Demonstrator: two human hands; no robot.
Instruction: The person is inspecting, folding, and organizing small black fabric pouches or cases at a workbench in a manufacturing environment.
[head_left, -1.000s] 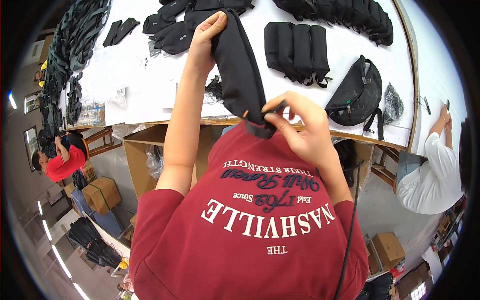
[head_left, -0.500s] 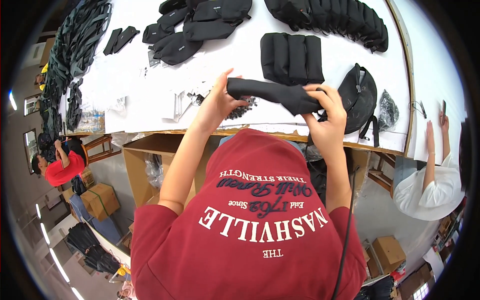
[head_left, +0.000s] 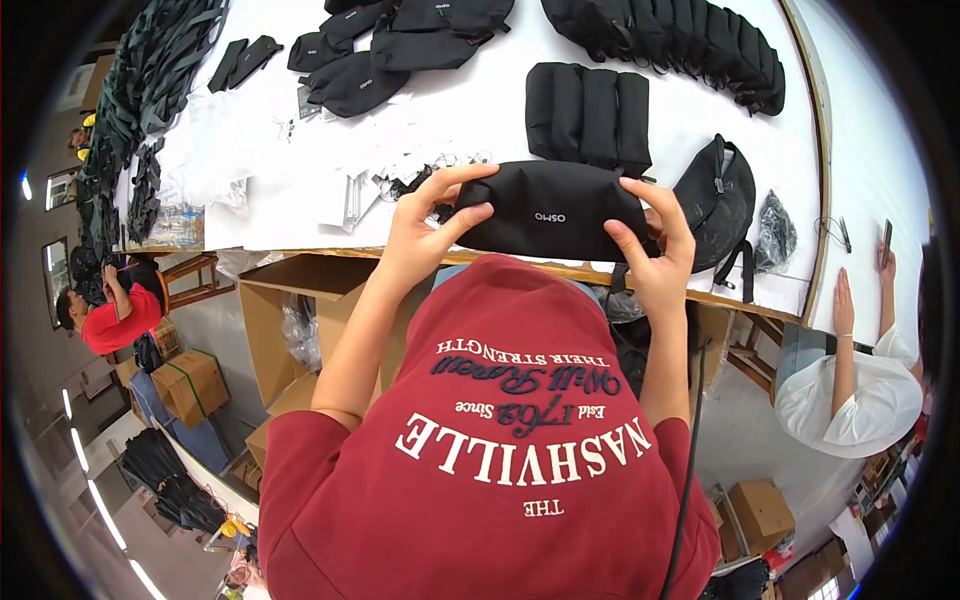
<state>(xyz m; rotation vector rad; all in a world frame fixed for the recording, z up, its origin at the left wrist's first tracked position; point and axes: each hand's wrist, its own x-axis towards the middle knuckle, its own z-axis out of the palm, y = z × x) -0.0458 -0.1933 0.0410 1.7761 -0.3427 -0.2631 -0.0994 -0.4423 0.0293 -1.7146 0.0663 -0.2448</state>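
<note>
Four-pouch block (head_left: 588,115) (landmark): black, set on the white table (head_left: 290,215), members side by side, each lengthwise from near to far.
Held pouch (head_left: 555,205): black, small white lettering on one face; raised just on the near side of the block, overlapping its near edge in this view.
Long axis: left to right, about level across the view, crosswise to the members of the block.
Facing: lettered side turned up toward the camera, ends pointing left and right.
Left hand (head_left: 425,225): closed on the left end of the held pouch, thumb on the lettered face, index finger along the far edge.
Right hand (head_left: 662,245): closed on the right end likewise, thumb low, index finger at the far edge.
Half-round bag (head_left: 715,205): dark, right of the block and nearer.
Long pouch row (head_left: 690,50): black, beyond the block, toward its right.
Lettered pouches (head_left: 360,85): heaped left of the block and farther off.
Strap pile (head_left: 150,75): dark, well left of the block.
</note>
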